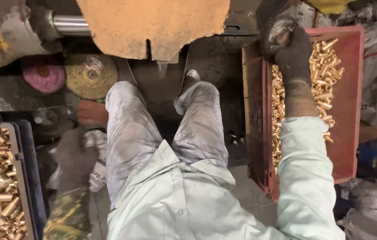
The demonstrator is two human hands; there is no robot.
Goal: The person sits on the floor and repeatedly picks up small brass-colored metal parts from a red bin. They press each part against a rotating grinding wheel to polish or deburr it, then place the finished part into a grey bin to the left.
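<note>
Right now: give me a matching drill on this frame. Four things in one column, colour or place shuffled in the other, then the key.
Things
1. red crate
2. right hand
3. pink buffing wheel
4. left hand

Places or colours
A. far left, beside the yellow buffing wheel
B. gloved, at the far end of the red crate
C. on the person's right, holding brass tubes
D. blurred, low, near the blue-edged tray of brass pieces

Pairs: 1-C, 2-B, 3-A, 4-D
</note>
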